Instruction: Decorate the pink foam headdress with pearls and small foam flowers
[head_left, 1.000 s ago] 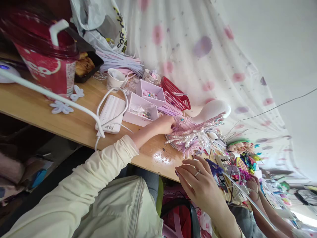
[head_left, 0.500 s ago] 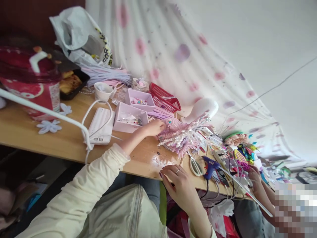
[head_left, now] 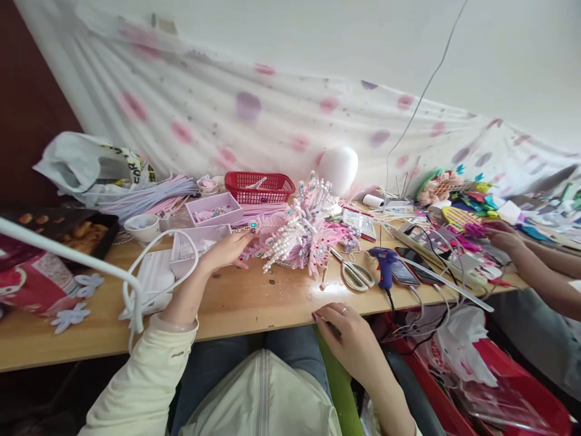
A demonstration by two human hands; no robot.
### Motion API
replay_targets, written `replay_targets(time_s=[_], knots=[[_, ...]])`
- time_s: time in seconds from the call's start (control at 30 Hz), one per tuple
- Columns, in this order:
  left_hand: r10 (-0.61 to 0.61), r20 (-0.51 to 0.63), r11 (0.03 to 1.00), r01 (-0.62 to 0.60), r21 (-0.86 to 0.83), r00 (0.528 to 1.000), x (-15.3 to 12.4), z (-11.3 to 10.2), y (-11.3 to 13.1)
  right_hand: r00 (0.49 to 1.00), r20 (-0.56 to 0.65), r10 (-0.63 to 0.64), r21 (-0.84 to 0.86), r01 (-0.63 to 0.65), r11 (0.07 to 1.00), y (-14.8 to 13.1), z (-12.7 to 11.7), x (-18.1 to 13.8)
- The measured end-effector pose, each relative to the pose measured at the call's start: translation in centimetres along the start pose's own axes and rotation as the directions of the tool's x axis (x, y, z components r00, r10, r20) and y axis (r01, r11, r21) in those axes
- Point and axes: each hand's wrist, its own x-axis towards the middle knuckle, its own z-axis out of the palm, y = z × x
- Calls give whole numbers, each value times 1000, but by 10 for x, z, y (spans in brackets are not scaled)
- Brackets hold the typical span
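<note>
The right hand [head_left: 349, 333] has slid back from beside the pink beaded headpiece [head_left: 299, 233] to the desk [head_left: 254, 300] edge at 6 o'clock, uncovering scissors [head_left: 354, 274] and glue gun [head_left: 385, 261]
</note>
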Motion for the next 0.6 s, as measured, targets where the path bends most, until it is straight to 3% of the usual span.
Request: replay_targets(time_s=[0.07,0.13,0.2,0.27,0.33,0.37,0.43,0.6], knots=[[-53,-30,998,54,24,998,-3,2,4,982,-125,145,19,-144,989,18,-8,-7],[-77,-73,994,82,69,994,-5,5,5,893,-295,339,44,-342,939,40,-20,-14],[-68,-104,991,79,105,992,-6,8,6,728,-461,508,86,-534,841,63,-33,-21],[-71,-121,989,86,117,990,-6,10,6,555,-582,595,138,-653,744,86,-44,-26],[-76,-114,988,91,124,990,-6,13,8,444,-660,606,154,-710,688,107,-51,-28],[-73,-103,987,86,137,992,-5,14,9,419,-682,599,140,-730,669,117,-52,-27],[-47,-80,979,61,194,996,-5,17,10,417,-681,602,89,-769,633,134,-53,-22],[70,-90,926,-31,376,993,1,24,5,511,-558,654,64,-759,648,163,-48,2]])
